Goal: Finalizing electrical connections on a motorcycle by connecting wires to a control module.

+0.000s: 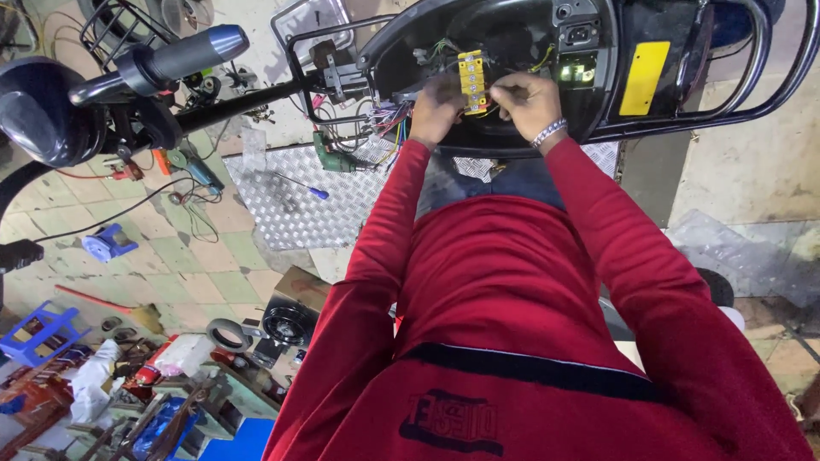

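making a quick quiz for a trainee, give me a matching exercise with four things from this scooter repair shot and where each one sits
Things:
1. yellow terminal block
2. blue-handled screwdriver
3. small blue stool
4. yellow rectangular sticker

Places:
A. on the tiled floor, far left
B. between the left hand and right hand
C. on the dark panel right of the hands
D. lying on the metal tread plate

Pairs: 1-B, 2-D, 3-A, 4-C
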